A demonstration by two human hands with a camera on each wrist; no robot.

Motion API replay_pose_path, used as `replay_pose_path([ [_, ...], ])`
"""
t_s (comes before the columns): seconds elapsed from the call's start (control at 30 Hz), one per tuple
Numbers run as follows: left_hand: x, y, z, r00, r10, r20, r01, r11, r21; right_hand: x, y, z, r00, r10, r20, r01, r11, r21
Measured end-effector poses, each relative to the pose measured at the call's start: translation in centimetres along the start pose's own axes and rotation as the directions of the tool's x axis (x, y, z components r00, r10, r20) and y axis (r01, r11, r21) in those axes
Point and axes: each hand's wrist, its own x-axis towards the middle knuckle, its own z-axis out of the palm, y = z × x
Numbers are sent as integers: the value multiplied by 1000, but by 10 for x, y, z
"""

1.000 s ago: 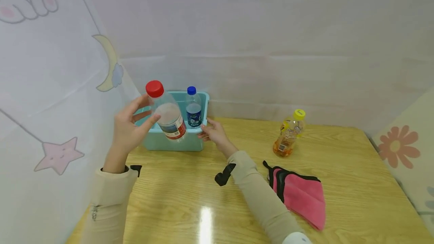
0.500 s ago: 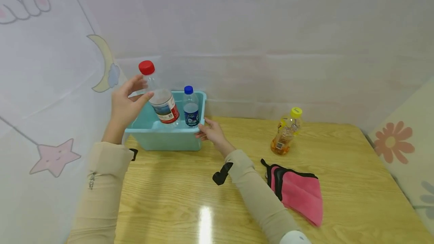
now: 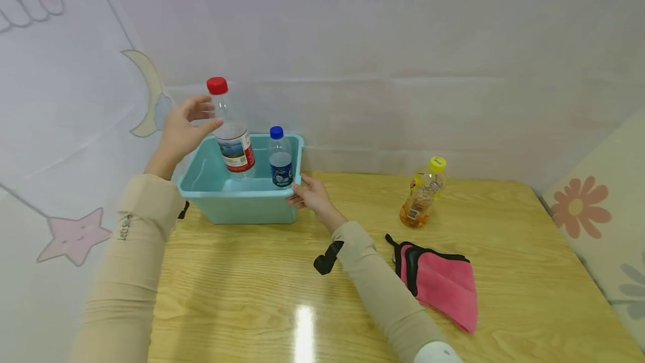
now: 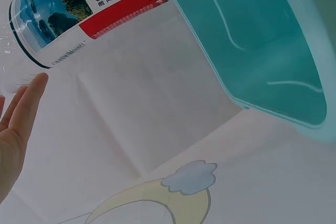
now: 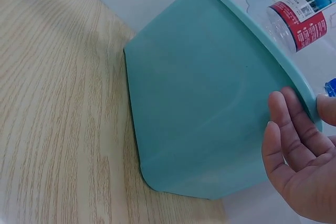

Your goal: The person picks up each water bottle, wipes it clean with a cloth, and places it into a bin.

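My left hand point(image 3: 183, 128) holds a clear plastic bottle point(image 3: 234, 147) with a red cap by its upper part, thumb on the near side and fingers behind. The bottle hangs over the teal bin point(image 3: 242, 206), its base lower than the bin's far rim in the head view. In the left wrist view the bottle's label point(image 4: 89, 3) shows a lake picture and a red band. My right hand point(image 3: 314, 198) grips the bin's right front corner, thumb over the rim and fingers under its lip. Inside the bin, on the right, stands a Pepsi bottle point(image 3: 280, 161) with a blue cap.
A yellow-capped bottle point(image 3: 423, 195) with some amber liquid stands on the wooden table point(image 3: 262, 284) to the right. In front of it lies a pink cloth point(image 3: 445, 284) with black edging. Printed white sheets point(image 3: 353, 43) hang behind and at both sides.
My left hand has carried the red-capped bottle up and away from me, from before the bin's front to over its inside, turning it more upright. The right hand keeps its grip on the corner.
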Motion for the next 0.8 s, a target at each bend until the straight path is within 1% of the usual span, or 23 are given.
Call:
replay_pose_path([
  [0.1,6,-3,-5,999,-16,48,14,999,32,-1,0,1,1000,-7,6,7,1000,-12],
  [0.2,9,-6,-7,996,-29,88,23,997,71,-4,0,2,1000,3,8,-3,1000,-8],
  [0.37,17,-10,-7,985,-57,164,35,991,130,-8,0,3,999,32,-6,-32,999,4],
  [0.47,23,-14,-5,969,-79,233,43,987,157,-9,-1,3,999,44,-22,-44,999,11],
  [0.6,29,-21,-2,941,-123,316,75,984,161,-9,-2,2,998,52,-32,-51,999,17],
  [0.7,31,-28,-1,928,-148,341,105,984,143,-9,-1,3,998,56,-30,-55,998,27],
  [0.8,33,-33,-1,924,-157,349,116,984,134,-8,0,3,998,61,-31,-60,997,41],
])
